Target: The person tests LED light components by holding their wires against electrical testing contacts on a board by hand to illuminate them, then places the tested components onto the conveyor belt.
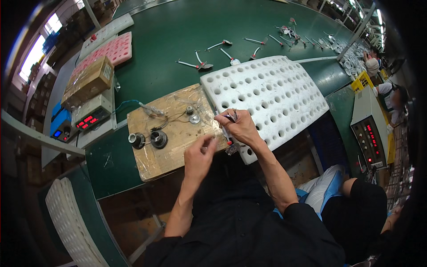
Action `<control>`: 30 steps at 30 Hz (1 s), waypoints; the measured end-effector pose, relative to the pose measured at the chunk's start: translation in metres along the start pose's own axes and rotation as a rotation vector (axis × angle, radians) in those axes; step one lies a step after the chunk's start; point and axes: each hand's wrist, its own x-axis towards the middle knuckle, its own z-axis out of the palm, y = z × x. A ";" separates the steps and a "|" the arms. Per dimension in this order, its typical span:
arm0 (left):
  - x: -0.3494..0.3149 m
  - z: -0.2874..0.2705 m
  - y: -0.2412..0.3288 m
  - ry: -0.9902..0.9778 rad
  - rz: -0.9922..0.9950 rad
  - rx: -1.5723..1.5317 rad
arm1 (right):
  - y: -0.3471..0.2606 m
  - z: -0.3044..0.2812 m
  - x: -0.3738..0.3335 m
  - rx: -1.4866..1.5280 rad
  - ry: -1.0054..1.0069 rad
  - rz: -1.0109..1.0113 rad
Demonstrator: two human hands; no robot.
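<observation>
My right hand [240, 127] is closed in a pinch at the near left edge of a white foam tray [284, 84] full of round holes. Between its fingers are thin dark wire ends, and a pale lead with a red piece [230, 143] hangs below them. My left hand [199, 158] is half curled over the near edge of a tape-covered cardboard board [178, 155], its fingers apart with no object visible in them. On that board sit a black round fixture [158, 139], another with a metal top [137, 140], a small metal disc [195, 119] and thin wires.
Several white-lead parts with red collars [221, 45] lie on the green bench [164, 26]. At left stand a cardboard box [89, 82], a meter with red digits [92, 116] and a blue meter [61, 127]. Another meter [371, 129] stands at right, near seated people.
</observation>
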 end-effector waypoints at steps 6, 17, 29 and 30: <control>0.059 -0.002 0.002 0.180 -0.013 -0.445 | 0.000 0.013 -0.004 -0.010 -0.049 -0.025; 0.060 0.000 -0.016 0.108 -0.024 -0.679 | -0.012 0.017 -0.010 0.050 -0.065 0.073; 0.018 0.009 -0.029 -0.075 -0.160 -0.698 | -0.011 0.022 0.010 0.105 0.078 0.144; 0.009 0.006 -0.028 -0.164 -0.144 -0.662 | -0.014 0.020 0.016 0.092 0.092 0.167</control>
